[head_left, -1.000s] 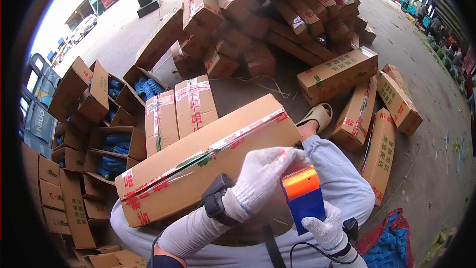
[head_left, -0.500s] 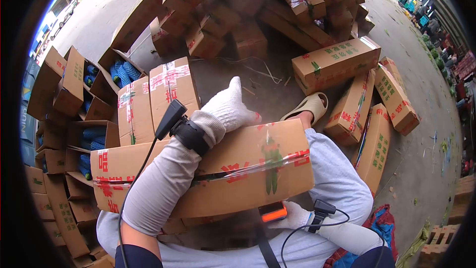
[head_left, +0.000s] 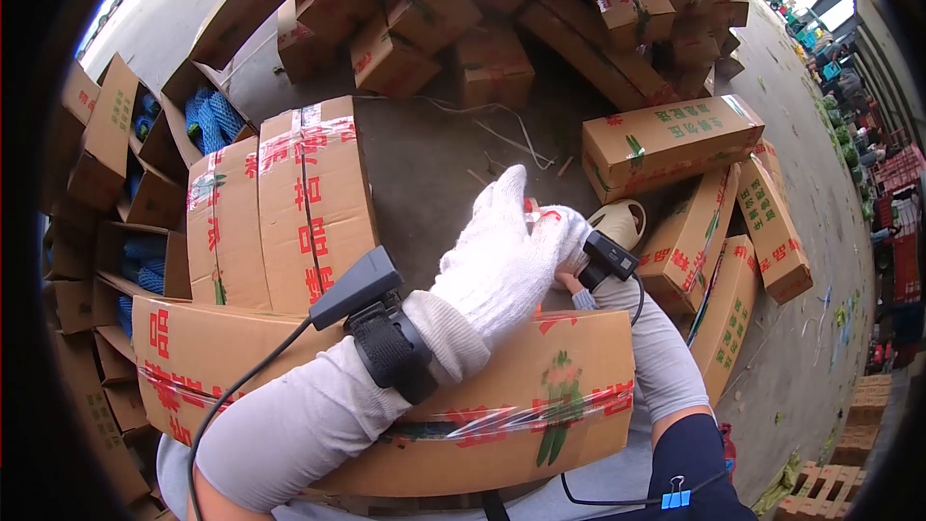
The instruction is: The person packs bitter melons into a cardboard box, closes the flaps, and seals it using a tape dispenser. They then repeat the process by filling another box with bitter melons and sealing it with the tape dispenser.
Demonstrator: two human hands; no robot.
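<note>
A long taped cardboard carton (head_left: 569, 371) lies across my lap, with red lettering and a green vegetable print on its side. My left hand (head_left: 502, 256), in a white knitted glove, reaches over it with fingers bent together. Touching its fingertips is my right hand (head_left: 567, 236), also gloved and closed, just past the carton's far edge. A small reddish bit shows between the fingers; what they hold I cannot make out. Past the carton's left half, two more taped cartons (head_left: 313, 198) stand side by side.
Open cartons (head_left: 145, 251) with blue-netted produce fill the left. A heap of closed cartons (head_left: 424, 14) lies ahead. At right, several more cartons (head_left: 675, 140) lean beside my beige sandal (head_left: 622, 222). A thin white strap (head_left: 511, 130) lies on the floor.
My right hand has come up from below the carton, where it was beside a black-and-orange object, to meet my left hand. My left hand has shifted right and its thumb is no longer raised.
</note>
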